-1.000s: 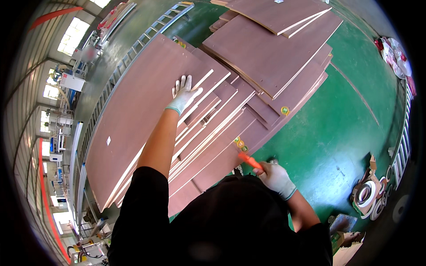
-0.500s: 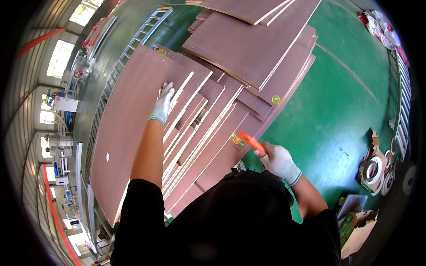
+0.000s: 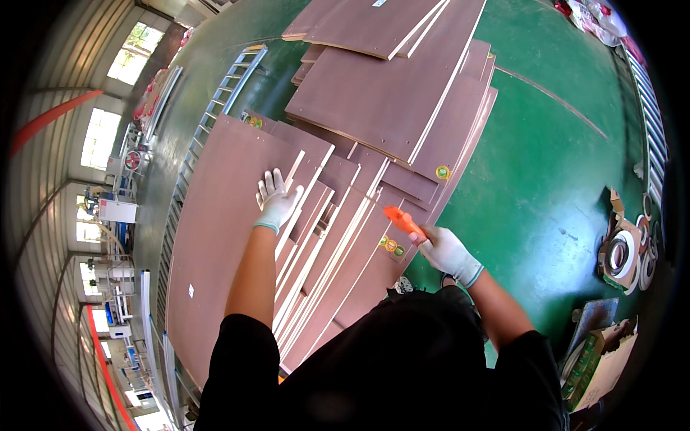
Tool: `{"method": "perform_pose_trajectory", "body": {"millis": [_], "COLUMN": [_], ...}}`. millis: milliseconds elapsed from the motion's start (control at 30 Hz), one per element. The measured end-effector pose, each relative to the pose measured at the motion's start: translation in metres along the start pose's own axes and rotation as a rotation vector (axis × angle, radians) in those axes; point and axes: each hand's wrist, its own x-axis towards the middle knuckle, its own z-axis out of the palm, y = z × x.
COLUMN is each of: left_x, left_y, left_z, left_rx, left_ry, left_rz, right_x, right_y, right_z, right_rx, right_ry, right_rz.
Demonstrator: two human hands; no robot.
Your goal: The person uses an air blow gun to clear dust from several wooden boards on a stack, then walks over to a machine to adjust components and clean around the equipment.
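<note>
My left hand (image 3: 278,202), in a pale glove, lies on a large brown panel (image 3: 223,244) with its fingers spread, near the panel's right edge. My right hand (image 3: 449,255), gloved too, is closed around an orange tool (image 3: 404,220) with a chunky handle. The tool points up and left over the stacked boards; whether a blade or shaft sticks out of it is hard to make out. Beneath it lie brown boards with pale edges (image 3: 334,248), several narrow strips among them. Round yellow-green stickers (image 3: 392,246) show on a board close to the tool.
More large brown panels (image 3: 381,100) are stacked at the far side. A roller conveyor (image 3: 226,90) runs along the left, another roller track (image 3: 647,108) at the far right. Rolls of edging tape (image 3: 622,253) and an opened cardboard box (image 3: 604,363) rest on the green floor (image 3: 525,179).
My left hand has spread its fingers and sits lower in the picture. The orange tool has tilted slightly and stays in my right hand. The whole view has shifted a little.
</note>
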Motion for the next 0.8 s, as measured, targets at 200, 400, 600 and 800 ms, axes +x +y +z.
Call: {"method": "perform_pose_trajectory", "body": {"millis": [200,400,600,800], "left_x": [-0.001,-0.004,-0.006,-0.003], "left_y": [0.011,0.000,0.007,0.004], "left_z": [-0.006,0.002,-0.001,0.001], "left_rx": [0.007,0.020,0.036,0.016], "left_ry": [-0.029,-0.002,0.000,-0.012], "left_rz": [0.006,0.003,-0.032,-0.041], "right_x": [-0.001,-0.051,-0.113,-0.147], "right_y": [0.023,0.105,0.204,0.228], "right_z": [-0.007,-0.020,-0.021,-0.029], "right_rx": [0.215,0.428,0.532,0.572], "right_ry": [-0.106,-0.311,-0.153,-0.150], "right_rz": [0.167,0.493,0.861,0.896]}}
